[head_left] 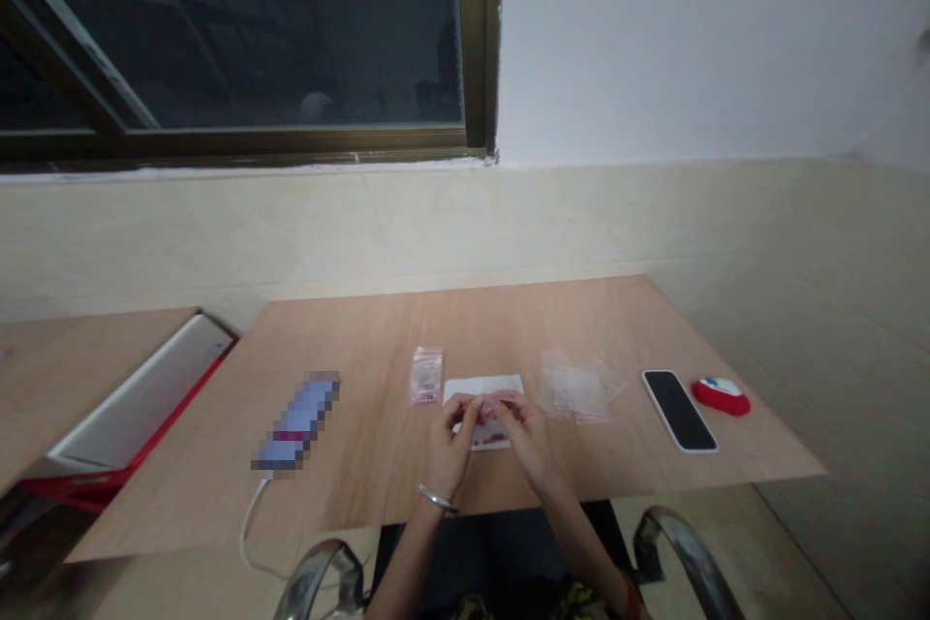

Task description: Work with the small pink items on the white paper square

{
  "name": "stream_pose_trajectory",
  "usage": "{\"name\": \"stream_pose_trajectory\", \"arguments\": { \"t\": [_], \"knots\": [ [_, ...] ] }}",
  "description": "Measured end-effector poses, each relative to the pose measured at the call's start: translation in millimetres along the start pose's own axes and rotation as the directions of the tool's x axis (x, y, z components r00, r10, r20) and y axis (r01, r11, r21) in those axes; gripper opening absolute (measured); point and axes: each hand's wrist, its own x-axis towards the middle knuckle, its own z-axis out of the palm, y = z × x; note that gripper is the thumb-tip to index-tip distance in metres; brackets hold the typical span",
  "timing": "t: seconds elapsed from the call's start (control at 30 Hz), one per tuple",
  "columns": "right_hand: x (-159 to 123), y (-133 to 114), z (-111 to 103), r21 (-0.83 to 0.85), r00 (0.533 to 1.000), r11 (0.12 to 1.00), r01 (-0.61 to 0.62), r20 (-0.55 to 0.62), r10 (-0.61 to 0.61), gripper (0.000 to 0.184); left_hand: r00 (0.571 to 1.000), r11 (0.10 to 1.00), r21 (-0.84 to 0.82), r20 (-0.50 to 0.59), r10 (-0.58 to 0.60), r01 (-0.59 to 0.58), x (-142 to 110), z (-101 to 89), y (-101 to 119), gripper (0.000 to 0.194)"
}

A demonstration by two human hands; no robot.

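My left hand (451,441) and my right hand (529,436) meet over a white sheet of paper (483,386), thumbs and fingers closed together. Between the fingertips shows a bit of clear, reddish plastic, apparently a small plastic bag (486,409), mostly hidden by the fingers. Some small dark red pieces (494,438) lie on the paper under the hands. Left of the paper is a clear zip bag (426,375) with something small in it. To the right, several flat clear bags (581,392) overlap on the table.
The wooden table (378,329) stands against a tiled wall. On its left lies a phone (297,426) with a white cable (251,523). A dark-screened phone (679,410) and a red and white object (720,396) lie on the right. Metal chair arms (683,542) flank me.
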Motion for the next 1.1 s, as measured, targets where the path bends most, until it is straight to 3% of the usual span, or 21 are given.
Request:
{"name": "stream_pose_trajectory", "arguments": {
  "t": [0.13,0.23,0.43,0.6,0.7,0.9,1.1],
  "knots": [
    [3.7,0.8,3.0,-0.012,1.0,1.0,0.004,0.017,-0.003,0.032,0.999,0.999,-0.029,-0.033,-0.04,0.039,7.4,-8.2,-9.7,0.026],
    [11.8,7.8,6.7,-0.002,1.0,1.0,-0.004,0.01,0.004,0.032,0.989,0.986,-0.094,-0.048,-0.139,0.135,15.5,-17.7,-24.5,0.029],
    [33.9,28.1,20.9,0.118,0.984,0.977,-0.176,0.03,0.174,0.035,0.912,0.882,-0.233,0.109,-0.395,0.41,25.1,-40.4,-46.5,0.038],
    [45.4,39.1,35.7,0.141,0.951,0.941,-0.308,0.081,0.299,0.042,0.892,0.84,-0.301,0.158,-0.423,0.451,23.7,-53.9,-56.8,0.042],
    [53.4,49.5,41.4,0.118,0.932,0.929,-0.351,0.141,0.334,0.041,0.88,0.829,-0.297,0.12,-0.46,0.474,26.2,-61.1,-69.9,0.04],
    [76.7,72.6,50.9,-0.005,0.929,0.93,-0.368,0.044,0.367,0.036,0.865,0.837,-0.253,0.001,-0.502,0.486,48.7,-78.2,-100.5,0.036],
    [91.6,85.9,64.7,-0.09,0.982,0.981,-0.173,0.054,0.179,0.037,0.865,0.868,-0.217,-0.142,-0.481,0.446,78.9,-87.8,-114.1,0.026]
  ]
}}
